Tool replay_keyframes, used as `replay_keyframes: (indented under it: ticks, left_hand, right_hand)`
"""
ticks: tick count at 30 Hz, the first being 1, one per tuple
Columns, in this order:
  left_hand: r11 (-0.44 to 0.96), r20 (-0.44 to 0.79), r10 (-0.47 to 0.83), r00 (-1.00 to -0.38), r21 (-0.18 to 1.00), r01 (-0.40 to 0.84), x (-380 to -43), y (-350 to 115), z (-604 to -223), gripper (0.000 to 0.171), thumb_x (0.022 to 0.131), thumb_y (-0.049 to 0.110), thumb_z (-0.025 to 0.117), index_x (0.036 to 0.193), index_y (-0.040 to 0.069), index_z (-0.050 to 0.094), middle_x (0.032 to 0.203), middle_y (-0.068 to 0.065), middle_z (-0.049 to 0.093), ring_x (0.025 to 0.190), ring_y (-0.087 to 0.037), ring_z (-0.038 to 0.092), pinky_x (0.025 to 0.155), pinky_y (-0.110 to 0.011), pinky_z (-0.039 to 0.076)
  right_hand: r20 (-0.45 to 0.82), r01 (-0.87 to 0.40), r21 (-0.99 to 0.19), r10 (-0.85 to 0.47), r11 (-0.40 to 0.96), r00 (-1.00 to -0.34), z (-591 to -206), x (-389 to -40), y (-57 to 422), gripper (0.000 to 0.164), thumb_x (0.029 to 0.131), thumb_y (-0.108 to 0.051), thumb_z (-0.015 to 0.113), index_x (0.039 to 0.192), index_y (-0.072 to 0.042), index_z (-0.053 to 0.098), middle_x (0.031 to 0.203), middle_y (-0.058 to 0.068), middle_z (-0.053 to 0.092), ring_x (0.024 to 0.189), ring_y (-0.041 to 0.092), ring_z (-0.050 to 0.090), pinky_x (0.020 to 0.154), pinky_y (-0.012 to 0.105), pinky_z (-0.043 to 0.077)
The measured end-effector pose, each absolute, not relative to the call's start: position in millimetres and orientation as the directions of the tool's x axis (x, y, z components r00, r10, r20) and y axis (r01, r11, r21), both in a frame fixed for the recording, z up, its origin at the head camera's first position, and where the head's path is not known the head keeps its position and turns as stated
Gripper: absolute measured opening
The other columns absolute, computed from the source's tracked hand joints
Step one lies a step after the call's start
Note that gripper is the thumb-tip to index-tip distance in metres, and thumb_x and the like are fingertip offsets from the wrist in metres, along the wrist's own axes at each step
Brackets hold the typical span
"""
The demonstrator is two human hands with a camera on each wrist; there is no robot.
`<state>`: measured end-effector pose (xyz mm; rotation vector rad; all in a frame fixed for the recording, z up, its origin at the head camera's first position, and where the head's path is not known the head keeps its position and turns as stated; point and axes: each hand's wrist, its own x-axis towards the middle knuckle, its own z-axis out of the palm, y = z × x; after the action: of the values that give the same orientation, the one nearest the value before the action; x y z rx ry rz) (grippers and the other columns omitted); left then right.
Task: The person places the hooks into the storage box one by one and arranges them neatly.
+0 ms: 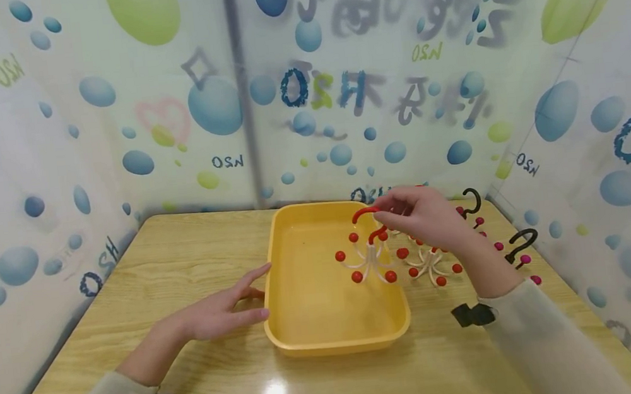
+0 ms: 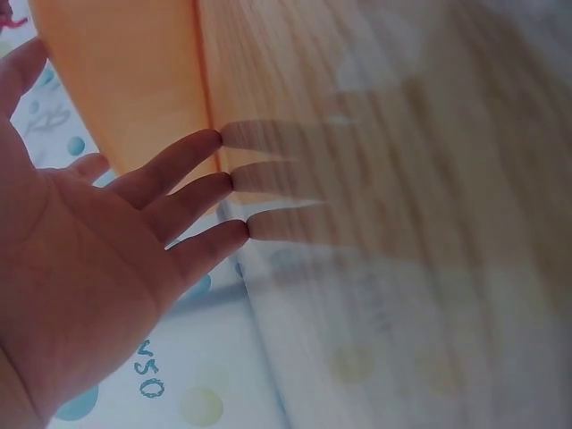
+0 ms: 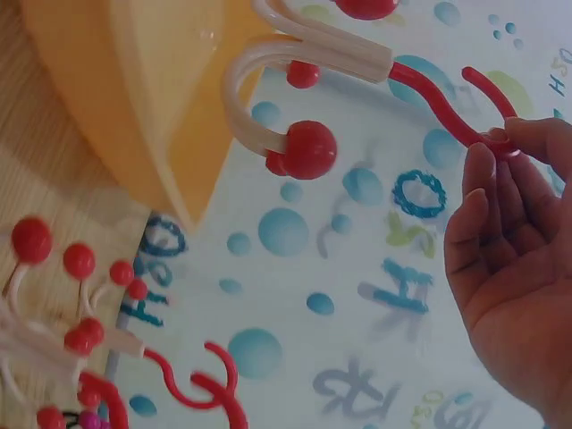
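A yellow plastic tray point(image 1: 318, 320) stands on the table in the middle of the head view. Over its right part hangs a multi-arm hanger point(image 3: 357, 61) with a red hook, a white stem and curved arms tipped with red balls. My right hand point(image 1: 420, 215) pinches this hanger by its red hook between thumb and fingers. At the tray's left wall is my left hand point(image 1: 213, 315), fingers spread and extended, fingertips at the rim. The left wrist view shows the left palm point(image 2: 80, 277) with nothing gripped.
Right of the tray lie more red-ball hangers point(image 1: 430, 261), partly hidden behind my right hand. Farther right are hangers with black hooks point(image 1: 523, 237) and magenta balls. Printed curtains point(image 1: 177, 178) enclose the wooden table point(image 1: 201, 252) at the back and sides.
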<state>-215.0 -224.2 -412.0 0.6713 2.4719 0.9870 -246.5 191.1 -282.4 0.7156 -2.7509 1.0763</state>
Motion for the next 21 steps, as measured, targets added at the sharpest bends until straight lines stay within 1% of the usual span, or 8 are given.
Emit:
replay_keyframes:
  ticks: [3,5,11,16,21]
  left_hand:
    - [0.639,-0.187,0.555,-0.811,0.719,0.272,-214.6,-225.0,-411.9,0.080,0.100,0.054,0.058,0.162,0.045,0.008,0.147,-0.007,0.055,0.141,-0.035,0.046,0.114,-0.067,0.031]
    - [0.645,-0.194,0.547,-0.814,0.718,0.262,-214.3,-225.1,-411.5,0.080,0.099,0.055,0.058,0.161,0.047,0.008,0.147,-0.007,0.054,0.141,-0.036,0.046,0.113,-0.067,0.031]
    - [0.658,-0.212,0.534,-0.819,0.712,0.245,-213.4,-223.6,-409.2,0.080,0.098,0.058,0.059,0.159,0.051,0.009,0.147,-0.007,0.054,0.141,-0.036,0.046,0.113,-0.068,0.031]
    - [0.662,-0.214,0.532,-0.819,0.708,0.245,-213.6,-223.1,-409.0,0.080,0.097,0.059,0.059,0.159,0.051,0.009,0.147,-0.006,0.055,0.140,-0.035,0.048,0.113,-0.068,0.032]
    - [0.664,-0.216,0.530,-0.820,0.707,0.243,-214.0,-224.3,-410.0,0.080,0.098,0.058,0.059,0.160,0.049,0.009,0.147,-0.006,0.055,0.140,-0.036,0.048,0.113,-0.069,0.031]
  right_hand:
    - [0.233,-0.460,-0.612,-0.409,0.643,-0.882,-283.1,-261.3,169.7,0.019,0.096,-0.032,0.072,0.110,-0.019,0.074,0.094,-0.001,0.072,0.079,0.023,0.064,0.063,0.032,0.054]
    - [0.227,-0.468,-0.610,-0.425,0.639,-0.876,-284.9,-271.1,156.7,0.017,0.096,-0.031,0.073,0.108,-0.020,0.075,0.093,-0.001,0.073,0.080,0.025,0.065,0.065,0.033,0.055]
    - [0.198,-0.484,-0.592,-0.465,0.645,-0.863,-291.8,-297.8,125.3,0.014,0.097,-0.029,0.070,0.107,-0.020,0.075,0.097,-0.002,0.074,0.084,0.022,0.066,0.074,0.033,0.056]
    - [0.130,-0.427,-0.595,-0.443,0.681,-0.887,-299.2,-318.5,104.4,0.017,0.098,-0.029,0.069,0.109,-0.017,0.075,0.100,0.000,0.072,0.090,0.022,0.063,0.080,0.033,0.056]
    - [0.094,-0.380,-0.603,-0.411,0.701,-0.907,-313.8,-336.7,89.1,0.019,0.100,-0.029,0.067,0.111,-0.017,0.074,0.102,0.001,0.071,0.091,0.022,0.063,0.081,0.033,0.056]
